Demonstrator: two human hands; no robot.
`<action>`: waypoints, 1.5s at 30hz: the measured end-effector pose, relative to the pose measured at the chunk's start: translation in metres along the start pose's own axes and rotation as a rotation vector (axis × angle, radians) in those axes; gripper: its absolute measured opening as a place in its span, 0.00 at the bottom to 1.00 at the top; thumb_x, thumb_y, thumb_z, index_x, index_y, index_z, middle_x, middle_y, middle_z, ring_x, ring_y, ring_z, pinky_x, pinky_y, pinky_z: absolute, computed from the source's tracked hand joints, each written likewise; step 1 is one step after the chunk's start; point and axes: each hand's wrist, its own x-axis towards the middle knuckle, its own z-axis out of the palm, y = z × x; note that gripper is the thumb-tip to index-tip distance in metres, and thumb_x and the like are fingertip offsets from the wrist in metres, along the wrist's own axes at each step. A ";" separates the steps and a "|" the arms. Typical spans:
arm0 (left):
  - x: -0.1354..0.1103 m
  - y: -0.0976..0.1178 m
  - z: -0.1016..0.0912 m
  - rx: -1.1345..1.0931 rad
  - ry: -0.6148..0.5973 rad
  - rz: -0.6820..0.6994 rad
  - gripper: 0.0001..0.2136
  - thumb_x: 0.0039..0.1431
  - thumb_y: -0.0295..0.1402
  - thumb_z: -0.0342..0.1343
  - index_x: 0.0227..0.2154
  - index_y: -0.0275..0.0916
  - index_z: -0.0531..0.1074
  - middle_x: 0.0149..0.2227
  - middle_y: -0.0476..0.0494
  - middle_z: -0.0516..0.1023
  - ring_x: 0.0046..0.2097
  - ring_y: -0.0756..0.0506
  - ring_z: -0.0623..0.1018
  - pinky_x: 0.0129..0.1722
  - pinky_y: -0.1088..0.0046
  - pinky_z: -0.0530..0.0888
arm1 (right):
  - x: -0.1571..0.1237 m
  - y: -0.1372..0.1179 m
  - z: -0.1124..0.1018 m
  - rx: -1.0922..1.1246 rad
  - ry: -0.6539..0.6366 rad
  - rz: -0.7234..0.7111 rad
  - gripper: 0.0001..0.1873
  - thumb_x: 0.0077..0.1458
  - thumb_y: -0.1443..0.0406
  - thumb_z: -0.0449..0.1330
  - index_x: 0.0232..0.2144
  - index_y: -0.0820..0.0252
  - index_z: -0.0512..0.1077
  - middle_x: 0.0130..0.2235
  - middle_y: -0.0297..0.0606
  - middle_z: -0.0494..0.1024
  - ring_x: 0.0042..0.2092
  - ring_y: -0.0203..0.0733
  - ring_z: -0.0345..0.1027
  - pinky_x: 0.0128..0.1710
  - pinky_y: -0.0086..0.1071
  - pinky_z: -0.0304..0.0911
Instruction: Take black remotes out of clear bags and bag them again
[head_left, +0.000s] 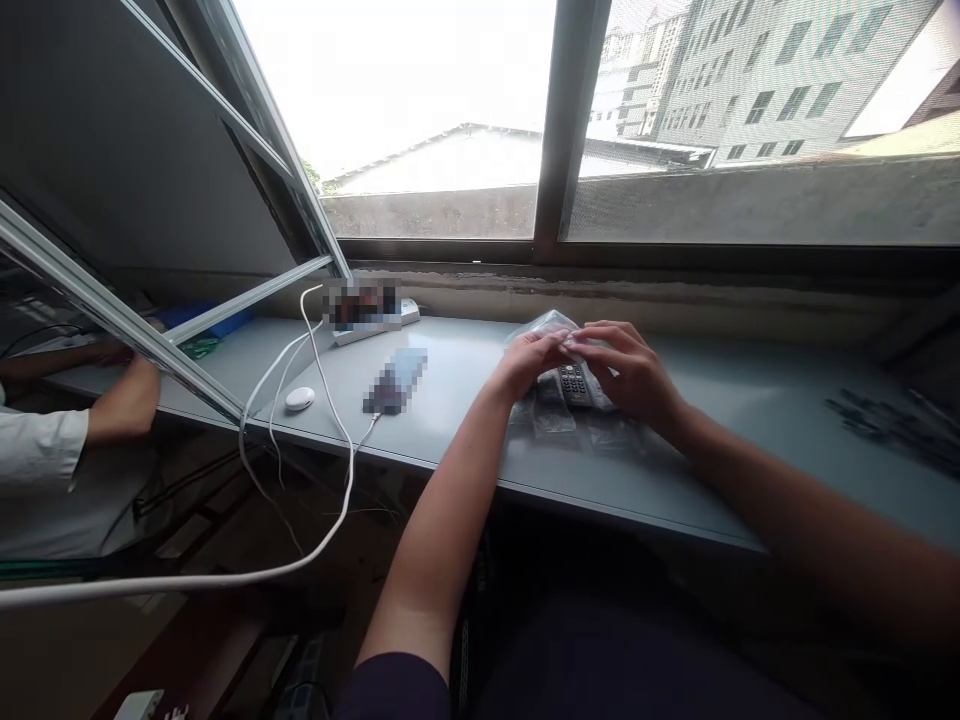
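Both my hands meet over a black remote control (574, 384) that lies on the grey shelf (465, 440) under the window. My left hand (531, 361) pinches the edge of a clear plastic bag (550, 323) just above the remote. My right hand (628, 370) is curled with its fingertips on the same bag edge. More clear bags with dark items lie flat under and beside the remote (555, 418).
A phone (395, 381) on a white cable (330, 400), a small white round object (300, 399) and a white power strip (375, 322) lie to the left. Another person's arm (124, 405) in a white sleeve is at far left. Dark parts (892, 420) lie at right.
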 end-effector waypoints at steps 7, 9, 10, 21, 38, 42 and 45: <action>0.004 0.006 -0.001 -0.099 0.249 0.164 0.05 0.66 0.31 0.73 0.40 0.35 0.86 0.42 0.40 0.91 0.45 0.46 0.88 0.60 0.65 0.83 | -0.001 -0.008 0.004 -0.031 0.035 0.024 0.27 0.76 0.65 0.62 0.73 0.46 0.77 0.68 0.47 0.81 0.70 0.64 0.73 0.71 0.67 0.71; 0.005 0.007 -0.002 -0.107 0.308 0.177 0.06 0.66 0.32 0.74 0.40 0.35 0.85 0.41 0.40 0.90 0.44 0.47 0.88 0.59 0.66 0.83 | -0.001 -0.009 0.005 -0.017 0.012 0.020 0.26 0.76 0.65 0.62 0.72 0.47 0.78 0.67 0.47 0.83 0.70 0.64 0.73 0.71 0.67 0.71; 0.005 0.007 -0.003 -0.108 0.329 0.178 0.06 0.66 0.32 0.74 0.40 0.35 0.85 0.40 0.41 0.90 0.43 0.47 0.88 0.58 0.66 0.84 | -0.001 -0.010 0.005 -0.007 -0.006 0.021 0.25 0.76 0.65 0.62 0.71 0.47 0.78 0.66 0.46 0.84 0.71 0.64 0.73 0.71 0.67 0.71; 0.006 0.002 -0.004 -0.081 0.316 0.173 0.08 0.65 0.33 0.76 0.38 0.34 0.84 0.37 0.42 0.88 0.40 0.47 0.88 0.57 0.64 0.85 | -0.003 -0.008 0.008 0.046 -0.072 0.061 0.26 0.75 0.63 0.64 0.72 0.45 0.78 0.69 0.43 0.82 0.75 0.65 0.69 0.74 0.69 0.67; -0.001 0.015 -0.004 -0.156 0.340 0.206 0.20 0.79 0.46 0.57 0.63 0.42 0.81 0.44 0.42 0.90 0.46 0.42 0.90 0.53 0.66 0.84 | -0.001 -0.017 -0.001 0.067 -0.089 0.010 0.23 0.72 0.63 0.69 0.66 0.43 0.82 0.76 0.41 0.74 0.79 0.68 0.62 0.75 0.70 0.67; 0.000 0.013 -0.003 -0.149 0.302 0.157 0.18 0.77 0.42 0.58 0.59 0.38 0.84 0.46 0.39 0.90 0.46 0.43 0.89 0.52 0.67 0.83 | -0.003 -0.020 0.003 0.038 -0.135 0.022 0.33 0.73 0.63 0.68 0.76 0.44 0.73 0.73 0.44 0.77 0.81 0.68 0.57 0.75 0.69 0.66; 0.000 0.009 -0.001 -0.099 0.261 0.103 0.17 0.74 0.42 0.61 0.55 0.37 0.85 0.47 0.36 0.90 0.46 0.42 0.88 0.48 0.69 0.83 | -0.005 -0.019 0.004 0.030 -0.174 0.036 0.36 0.73 0.63 0.68 0.79 0.43 0.70 0.75 0.42 0.76 0.83 0.68 0.52 0.76 0.70 0.64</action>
